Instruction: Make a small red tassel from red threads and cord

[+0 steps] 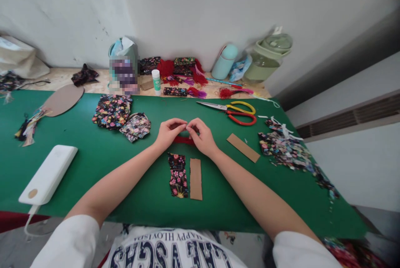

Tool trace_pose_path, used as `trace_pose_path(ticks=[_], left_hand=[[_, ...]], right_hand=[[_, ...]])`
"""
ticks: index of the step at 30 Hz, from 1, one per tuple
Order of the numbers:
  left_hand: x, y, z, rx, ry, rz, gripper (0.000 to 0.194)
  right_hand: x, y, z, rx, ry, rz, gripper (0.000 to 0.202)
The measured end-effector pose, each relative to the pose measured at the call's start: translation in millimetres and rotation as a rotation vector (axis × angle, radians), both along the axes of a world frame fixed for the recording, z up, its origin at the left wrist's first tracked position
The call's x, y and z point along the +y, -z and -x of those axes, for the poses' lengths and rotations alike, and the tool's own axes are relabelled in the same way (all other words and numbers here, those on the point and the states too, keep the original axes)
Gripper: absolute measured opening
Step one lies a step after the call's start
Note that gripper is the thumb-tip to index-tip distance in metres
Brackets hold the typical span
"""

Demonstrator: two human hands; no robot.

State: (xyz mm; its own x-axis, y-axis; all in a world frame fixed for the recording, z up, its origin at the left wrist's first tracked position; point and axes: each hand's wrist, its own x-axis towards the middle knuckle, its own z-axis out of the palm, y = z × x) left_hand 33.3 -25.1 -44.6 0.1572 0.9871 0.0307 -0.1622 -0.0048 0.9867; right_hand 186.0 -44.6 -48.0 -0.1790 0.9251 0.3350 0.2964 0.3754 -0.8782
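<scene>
My left hand (170, 132) and my right hand (201, 135) meet above the middle of the green table mat (140, 193). Thumb and fingers are pinched on both, fingertips touching; what they hold is too small to make out. Just below the fingertips lies a bundle of red thread (183, 139), partly covered by the right hand. Nearer to me, a strip of black floral fabric (178, 176) lies flat beside a brown cardboard strip (196, 179). To the right of my right hand is another cardboard strip (243, 148).
Scissors (233, 110) with one yellow and one red handle lie beyond my right hand. A glue stick (156, 82) stands behind. Fabric scraps (284, 147) are at right, folded floral cloth (112, 111) and a white power bank (48, 174) at left. Bottles (225, 61) line the wall.
</scene>
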Motion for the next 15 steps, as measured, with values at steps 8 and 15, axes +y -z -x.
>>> trace_pose_path(ticks=[8, 15], left_hand=[[0.8, -0.3, 1.2, -0.024, 0.044, 0.031, 0.025], [3.1, -2.0, -1.1, 0.012, 0.064, -0.029, 0.021]], right_hand=[[-1.9, -3.2, 1.4, -0.010, -0.009, -0.002, 0.016], [-0.8, -1.4, 1.2, 0.006, 0.021, 0.014, 0.019]])
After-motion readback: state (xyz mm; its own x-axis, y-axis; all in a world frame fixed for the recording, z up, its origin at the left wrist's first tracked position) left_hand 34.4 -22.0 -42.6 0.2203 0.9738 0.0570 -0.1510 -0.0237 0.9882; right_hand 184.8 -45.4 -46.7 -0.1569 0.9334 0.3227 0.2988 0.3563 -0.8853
